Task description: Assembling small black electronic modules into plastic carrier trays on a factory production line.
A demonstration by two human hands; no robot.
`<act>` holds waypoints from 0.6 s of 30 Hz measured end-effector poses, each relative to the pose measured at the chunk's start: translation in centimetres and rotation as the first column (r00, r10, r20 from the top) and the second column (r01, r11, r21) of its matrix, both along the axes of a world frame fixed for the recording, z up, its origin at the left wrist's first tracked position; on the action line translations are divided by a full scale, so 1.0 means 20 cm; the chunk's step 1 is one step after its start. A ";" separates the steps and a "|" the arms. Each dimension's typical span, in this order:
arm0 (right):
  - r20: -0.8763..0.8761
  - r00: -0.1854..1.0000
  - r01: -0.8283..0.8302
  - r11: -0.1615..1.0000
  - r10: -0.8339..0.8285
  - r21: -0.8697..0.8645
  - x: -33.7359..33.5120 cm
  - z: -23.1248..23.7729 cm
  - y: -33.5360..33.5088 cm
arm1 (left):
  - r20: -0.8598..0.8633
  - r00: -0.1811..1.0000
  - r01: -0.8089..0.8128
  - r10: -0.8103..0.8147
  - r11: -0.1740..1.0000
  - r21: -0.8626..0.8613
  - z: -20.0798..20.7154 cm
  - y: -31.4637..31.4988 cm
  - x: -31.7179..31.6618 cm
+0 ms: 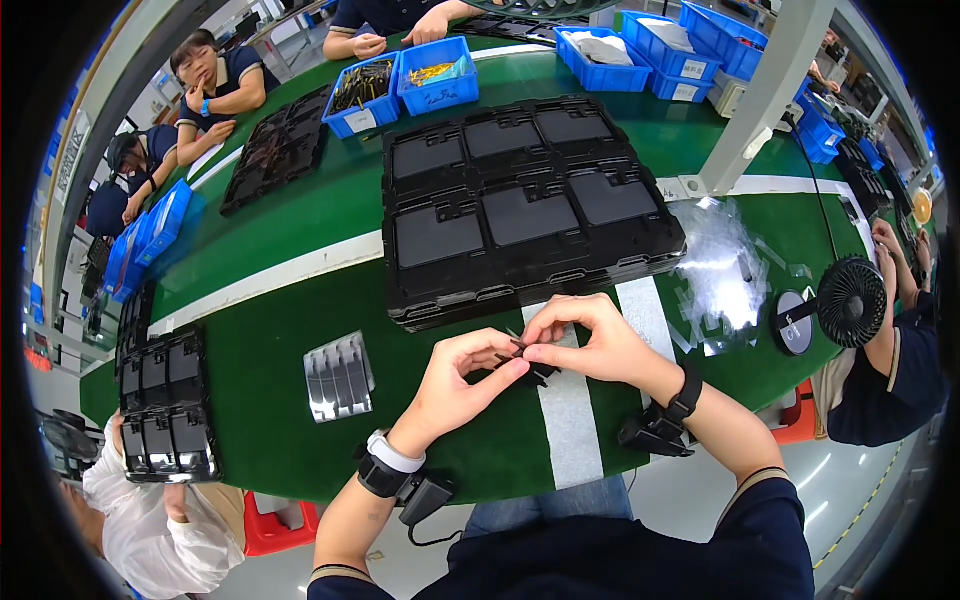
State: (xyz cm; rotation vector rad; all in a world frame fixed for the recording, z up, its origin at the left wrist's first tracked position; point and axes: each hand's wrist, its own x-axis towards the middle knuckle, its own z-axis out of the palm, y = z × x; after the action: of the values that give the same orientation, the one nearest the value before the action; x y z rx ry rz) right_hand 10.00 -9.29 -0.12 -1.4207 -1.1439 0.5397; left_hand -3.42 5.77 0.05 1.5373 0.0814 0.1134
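Both my hands meet above the green table [270, 455], just in front of a stack of black trays [540, 283]. My left hand [458, 388] pinches a small black part with thumb and fingers. From the other side my right hand [592, 342] grips the same small black part [541, 373], its thumb and forefinger closed on it. Fingers cover much of the part, so its exact kind is hidden. Left of my left hand lies a clear sheet with dark strips [340, 380]. Flat dark panels [530, 213] sit in the top tray's compartments.
Loose clear film pieces [722, 270] lie at the right, beside a small black fan [852, 302]. A grey metal post [765, 95] rises behind them. Blue bins [438, 92] stand across the table. Co-workers sit around, one at the left with a black tray [165, 400].
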 end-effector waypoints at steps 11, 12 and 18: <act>0.036 0.997 0.065 0.998 -0.065 0.006 0.02 0.06 -0.03 | -0.043 0.999 -0.006 0.010 0.997 0.076 0.00 0.01 0.00; 0.040 0.997 0.068 0.998 -0.069 0.010 0.00 0.07 -0.03 | -0.038 0.999 -0.003 0.006 0.997 0.079 0.00 0.01 0.00; 0.246 0.968 0.047 0.999 -0.041 -0.017 -0.07 0.11 -0.07 | 0.069 0.997 0.035 -0.039 0.998 0.058 -0.01 0.00 -0.01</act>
State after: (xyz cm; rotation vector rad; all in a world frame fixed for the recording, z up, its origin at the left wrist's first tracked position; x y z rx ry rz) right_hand 8.62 -10.59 2.00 -1.5605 -1.3009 0.3525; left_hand -3.58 5.79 -0.15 1.5894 -0.0056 0.1408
